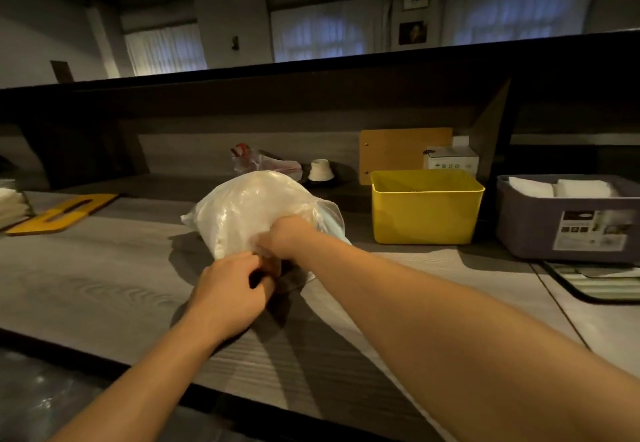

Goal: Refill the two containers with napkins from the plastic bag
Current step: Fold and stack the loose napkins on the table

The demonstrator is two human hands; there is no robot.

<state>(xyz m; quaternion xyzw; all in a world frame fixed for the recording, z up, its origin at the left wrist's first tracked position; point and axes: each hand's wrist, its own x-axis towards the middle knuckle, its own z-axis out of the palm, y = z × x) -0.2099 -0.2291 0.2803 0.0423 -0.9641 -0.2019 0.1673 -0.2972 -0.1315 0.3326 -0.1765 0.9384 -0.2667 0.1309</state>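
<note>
Clear crinkled plastic is gathered between the two hands at the near end of a bulging, translucent plastic bag [247, 211] filled with white napkins.

Left hand [230, 291]: fingers curled, pinching the bunched neck of the bag just above the tabletop.
Right hand [289, 237]: fingers curled into the plastic just beyond the left hand, gripping the same neck; the forearm runs in from the lower right corner.

Bag: lies on the grey wood-grain tabletop [104, 285], at its middle, its full end pointing away from the person.

Yellow rectangular plastic container [424, 209]: stands on the tabletop to the right of the bag, near it but apart; open top, no napkins visible inside from this angle.
Grey-purple rectangular plastic container [568, 230]: just beside the yellow one, further right, a printed label on its front wall; folded white napkins [557, 188] show above its rim.

Flat yellow board with a slot [64, 213]: lies at the left of the tabletop, well apart from the bag.
Small crumpled clear bag with red print [254, 161]: behind the napkin bag, by the back wall.
Small white ceramic cup [321, 170]: stands mouth down just right of that crumpled bag.
Tan board with two holes [401, 150]: leans upright against the back wall behind the yellow container.
White cardboard box [450, 158]: just right of the tan board.
</note>
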